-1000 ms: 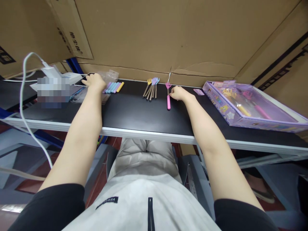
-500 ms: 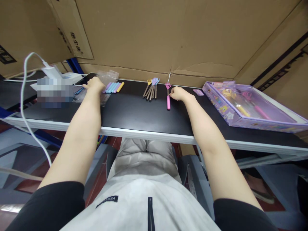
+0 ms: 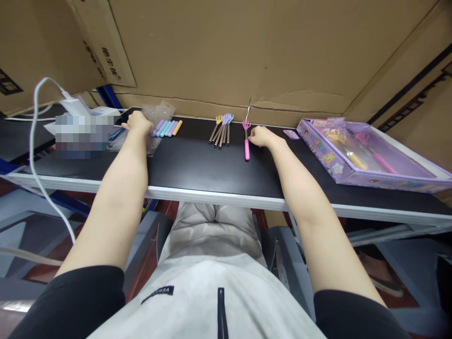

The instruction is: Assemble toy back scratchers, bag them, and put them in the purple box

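My left hand [image 3: 137, 123] lies at the back left of the black table [image 3: 197, 165], on a pile of clear plastic bags [image 3: 155, 113], its fingers bent down onto one bag. Just to its right is a row of pastel handle sleeves [image 3: 167, 128]. My right hand [image 3: 261, 136] rests further right with curled fingers, their tips pinched against the shaft of a pink rake-headed tool [image 3: 246, 142] that lies flat. Between my hands is a bundle of several small rake-headed tools [image 3: 221, 129] with brown shafts.
A purple toy box [image 3: 367, 153] with a clear window sits at the right. A small purple card [image 3: 291, 134] lies beside it. A white charger and cable [image 3: 38, 122] stand at the far left. Cardboard sheets [image 3: 229, 52] form the back wall.
My left hand has drawn back slightly toward me over the plastic bags. My right hand and the pink tool have stayed put.
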`<move>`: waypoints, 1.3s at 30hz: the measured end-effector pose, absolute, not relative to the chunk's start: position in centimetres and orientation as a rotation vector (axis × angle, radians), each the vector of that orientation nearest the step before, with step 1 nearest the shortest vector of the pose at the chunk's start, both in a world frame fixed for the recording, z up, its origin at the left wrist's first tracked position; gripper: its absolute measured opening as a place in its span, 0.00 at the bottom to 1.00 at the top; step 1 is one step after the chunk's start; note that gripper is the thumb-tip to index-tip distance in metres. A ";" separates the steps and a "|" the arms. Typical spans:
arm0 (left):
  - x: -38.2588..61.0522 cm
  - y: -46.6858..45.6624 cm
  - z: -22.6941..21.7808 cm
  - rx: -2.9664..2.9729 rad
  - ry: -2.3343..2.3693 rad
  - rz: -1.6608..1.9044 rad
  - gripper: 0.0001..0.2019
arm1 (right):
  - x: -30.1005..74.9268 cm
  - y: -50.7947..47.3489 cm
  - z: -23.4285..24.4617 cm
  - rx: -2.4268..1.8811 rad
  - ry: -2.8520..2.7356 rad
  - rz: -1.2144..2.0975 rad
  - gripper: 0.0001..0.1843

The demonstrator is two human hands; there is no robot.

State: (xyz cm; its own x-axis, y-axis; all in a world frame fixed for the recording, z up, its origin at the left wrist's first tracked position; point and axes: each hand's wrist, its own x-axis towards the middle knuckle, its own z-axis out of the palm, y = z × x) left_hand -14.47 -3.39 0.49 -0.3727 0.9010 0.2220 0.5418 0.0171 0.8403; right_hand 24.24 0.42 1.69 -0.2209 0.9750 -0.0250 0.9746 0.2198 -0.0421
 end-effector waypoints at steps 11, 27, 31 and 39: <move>-14.2 -3.3 0.9 1.490 2.560 1.058 0.25 | 24.3 0.2 1.8 -1.963 -2.434 0.116 0.13; -11.9 -1.7 2.5 1.352 1.898 1.735 0.19 | 24.2 0.0 1.9 -1.975 -2.398 0.094 0.11; -8.0 -1.0 2.3 1.126 1.447 1.779 0.25 | 23.4 -0.3 2.3 -1.917 -2.255 -0.024 0.13; -2.3 -2.1 0.8 1.199 1.123 1.755 0.35 | 19.9 -1.7 2.4 -1.322 -1.980 0.701 0.13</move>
